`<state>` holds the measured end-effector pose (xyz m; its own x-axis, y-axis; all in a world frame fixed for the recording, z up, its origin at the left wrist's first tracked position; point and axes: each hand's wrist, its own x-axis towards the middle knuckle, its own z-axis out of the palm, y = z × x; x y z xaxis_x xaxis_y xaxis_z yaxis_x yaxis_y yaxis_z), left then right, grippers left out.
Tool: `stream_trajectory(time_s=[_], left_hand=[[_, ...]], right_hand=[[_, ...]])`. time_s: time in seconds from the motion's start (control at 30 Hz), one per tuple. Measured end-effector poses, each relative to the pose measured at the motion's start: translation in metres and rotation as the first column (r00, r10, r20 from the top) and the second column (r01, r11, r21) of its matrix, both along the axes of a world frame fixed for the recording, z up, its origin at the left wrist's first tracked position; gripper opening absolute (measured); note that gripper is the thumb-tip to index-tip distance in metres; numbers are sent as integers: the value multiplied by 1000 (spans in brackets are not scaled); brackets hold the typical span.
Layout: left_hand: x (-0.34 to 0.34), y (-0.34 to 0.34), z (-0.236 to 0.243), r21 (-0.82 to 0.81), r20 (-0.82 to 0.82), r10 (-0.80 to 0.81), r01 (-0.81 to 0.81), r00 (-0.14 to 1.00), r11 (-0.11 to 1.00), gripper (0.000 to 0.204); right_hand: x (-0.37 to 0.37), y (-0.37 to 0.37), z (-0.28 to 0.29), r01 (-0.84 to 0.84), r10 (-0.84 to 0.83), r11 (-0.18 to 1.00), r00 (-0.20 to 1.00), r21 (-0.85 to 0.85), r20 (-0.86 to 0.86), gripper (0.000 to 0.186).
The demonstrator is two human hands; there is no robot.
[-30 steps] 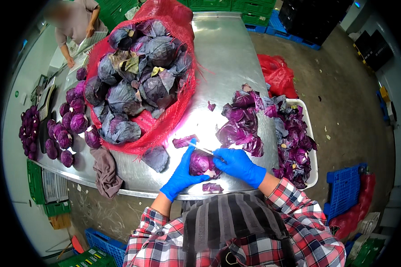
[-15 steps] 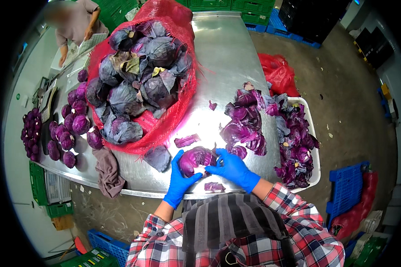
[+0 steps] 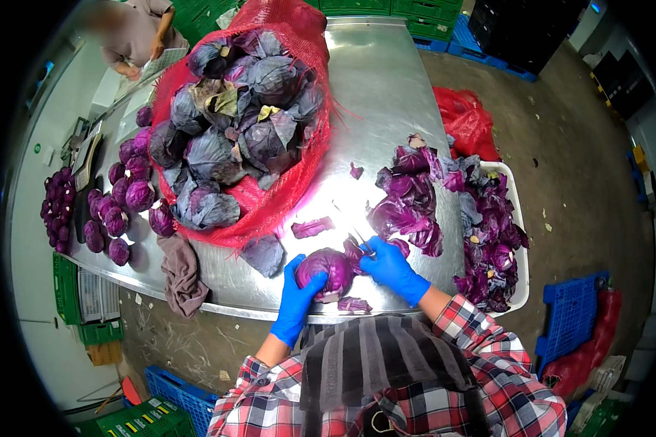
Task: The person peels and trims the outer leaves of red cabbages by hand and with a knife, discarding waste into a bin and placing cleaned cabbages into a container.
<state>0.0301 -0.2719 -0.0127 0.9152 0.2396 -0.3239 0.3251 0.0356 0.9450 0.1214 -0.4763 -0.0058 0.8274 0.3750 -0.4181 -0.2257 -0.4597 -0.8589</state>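
Note:
My left hand (image 3: 294, 300), in a blue glove, is wrapped round the side of a purple cabbage (image 3: 331, 272) near the table's front edge. In my gloved right hand (image 3: 395, 272) is a small knife (image 3: 358, 238); its thin blade points away from me and partly blends into the table's glare. A loose purple leaf (image 3: 353, 255) lies between the cabbage and the right hand. Another torn leaf (image 3: 354, 304) rests in front of the cabbage, and one more leaf piece (image 3: 313, 228) lies behind it.
A red mesh sack (image 3: 270, 215) of dark cabbages stands on the metal table (image 3: 383, 73). Peeled cabbages (image 3: 140, 195) and a cloth (image 3: 181, 275) are at left. Stripped leaves (image 3: 408, 195) lie at right, beside a white leaf-filled bin (image 3: 519, 280). A co-worker (image 3: 142, 36) stands far left.
My right hand has come off the cabbage and moved slightly right, now showing the knife. The cabbage has turned in my left hand. The co-worker's lower hand has shifted.

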Motion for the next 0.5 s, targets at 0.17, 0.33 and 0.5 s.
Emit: stream_trajectory(time_s=[0.17, 0.33, 0.5], left_hand=[[-3, 2, 27, -154, -102, 16, -32, 995, 988, 93], [-12, 5, -11, -32, 29, 19, -18, 999, 999, 105], [-5, 14, -24, 114, 248, -282, 261, 927, 959, 124]], right_hand=[[-38, -5, -2, -255, 204, 964, 885, 71, 418, 30], [-25, -13, -5, -99, 41, 980, 950, 173, 309, 32], [15, -33, 30, 160, -140, 981, 975, 108, -171, 30]])
